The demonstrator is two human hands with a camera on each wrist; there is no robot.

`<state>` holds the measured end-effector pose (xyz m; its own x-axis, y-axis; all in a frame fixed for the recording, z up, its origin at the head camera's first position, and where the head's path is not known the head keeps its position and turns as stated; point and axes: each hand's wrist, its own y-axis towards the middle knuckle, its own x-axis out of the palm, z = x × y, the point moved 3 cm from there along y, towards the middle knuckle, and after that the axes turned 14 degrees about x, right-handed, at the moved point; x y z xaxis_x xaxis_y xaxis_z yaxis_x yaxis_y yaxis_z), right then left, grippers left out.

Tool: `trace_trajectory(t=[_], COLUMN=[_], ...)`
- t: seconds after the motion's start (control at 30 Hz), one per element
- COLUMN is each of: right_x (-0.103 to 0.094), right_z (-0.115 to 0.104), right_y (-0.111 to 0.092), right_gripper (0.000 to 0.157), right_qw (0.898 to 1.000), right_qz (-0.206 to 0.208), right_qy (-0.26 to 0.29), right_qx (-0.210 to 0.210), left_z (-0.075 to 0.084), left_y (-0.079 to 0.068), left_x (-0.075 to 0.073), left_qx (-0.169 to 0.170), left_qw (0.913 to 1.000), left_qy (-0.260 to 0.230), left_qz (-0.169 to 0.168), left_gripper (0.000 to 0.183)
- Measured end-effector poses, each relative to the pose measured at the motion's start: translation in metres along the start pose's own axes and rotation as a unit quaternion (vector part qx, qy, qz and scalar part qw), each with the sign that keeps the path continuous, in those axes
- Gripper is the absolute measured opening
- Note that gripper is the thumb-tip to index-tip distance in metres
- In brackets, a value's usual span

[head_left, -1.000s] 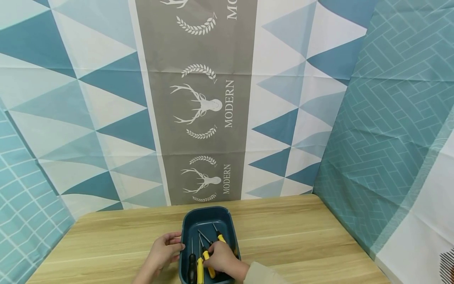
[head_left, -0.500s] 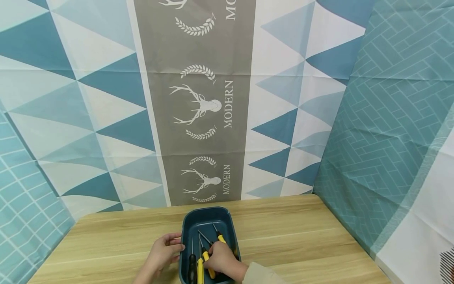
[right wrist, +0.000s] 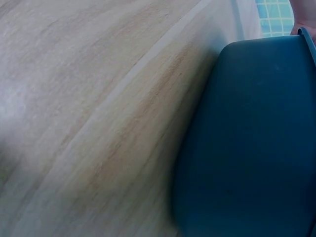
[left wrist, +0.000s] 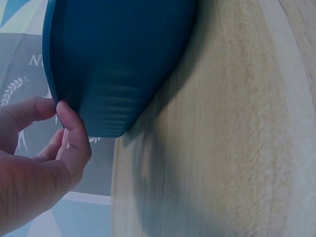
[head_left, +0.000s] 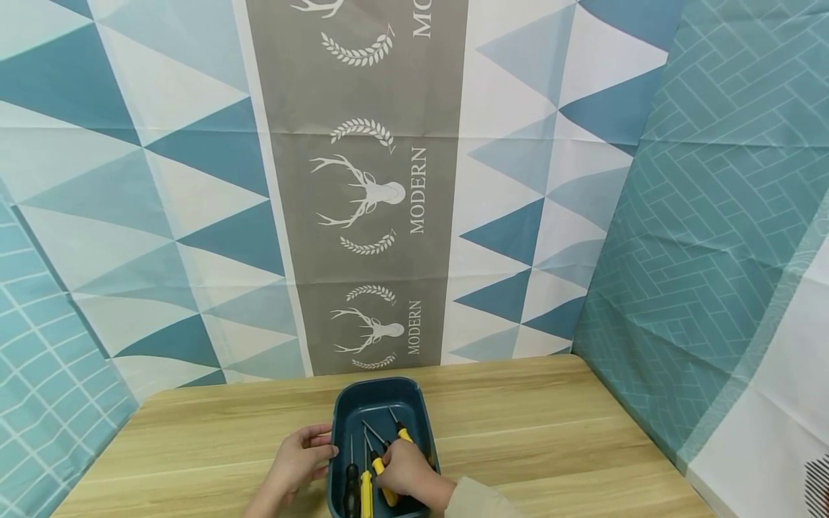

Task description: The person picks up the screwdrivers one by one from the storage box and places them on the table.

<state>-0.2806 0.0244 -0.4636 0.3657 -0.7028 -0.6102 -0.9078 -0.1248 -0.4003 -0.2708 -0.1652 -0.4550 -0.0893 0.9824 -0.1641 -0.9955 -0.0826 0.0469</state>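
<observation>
A dark blue plastic bin (head_left: 378, 385) holds several screwdrivers and stands on the wooden table. At its left side my left hand (head_left: 296, 460) pinches the rim; in the left wrist view, thumb and a finger (left wrist: 72, 118) meet at that edge. Inside the bin, my right hand (head_left: 408, 471) has curled fingers around a screwdriver (head_left: 378, 464) with a yellow handle, and the palm hides part of it. To its left lie another yellow-handled screwdriver (head_left: 366, 493) and a black-handled screwdriver (head_left: 351, 489). A further yellow-handled screwdriver (head_left: 404, 434) lies farther right, partly under my hand.
The wood-grain table (head_left: 518, 424) extends to both sides of the bin. Behind it hangs a patterned cloth (head_left: 369, 237) with triangles and stag heads. A teal cloth (head_left: 706, 216) covers the right side.
My right hand and the yellow-handled screwdriver at its fingertips have shifted very slightly to the right. The bin and my left hand stay in place.
</observation>
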Motion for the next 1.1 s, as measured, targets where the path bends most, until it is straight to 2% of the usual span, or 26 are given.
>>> trace_trajectory(t=[0.33, 0.53, 0.8, 1.1], right_x=[-0.002, -0.0044, -0.0048, -0.0057], right_z=[0.0035, 0.004, 0.0024, 0.0009], right_y=[0.0028, 0.0021, 0.0033, 0.0015], right_gripper=[0.018, 0.011, 0.011, 0.011], right_qw=[0.998, 0.997, 0.994, 0.99], right_qz=[-0.034, -0.037, -0.048, -0.065], right_qy=[0.042, 0.054, 0.079, 0.108], right_qx=[0.026, 0.039, 0.052, 0.064], left_z=[0.0009, 0.0022, 0.002, -0.0013], left_y=[0.0014, 0.0011, 0.0012, 0.0008], left_x=[0.0005, 0.0007, 0.0003, 0.001], left_qx=[-0.003, -0.002, -0.004, 0.007], left_qw=[1.0, 1.0, 1.0, 1.0], left_qy=[0.001, -0.002, 0.003, -0.004], left_qz=[0.005, 0.006, 0.003, 0.005], left_gripper=[0.049, 0.049, 0.049, 0.049])
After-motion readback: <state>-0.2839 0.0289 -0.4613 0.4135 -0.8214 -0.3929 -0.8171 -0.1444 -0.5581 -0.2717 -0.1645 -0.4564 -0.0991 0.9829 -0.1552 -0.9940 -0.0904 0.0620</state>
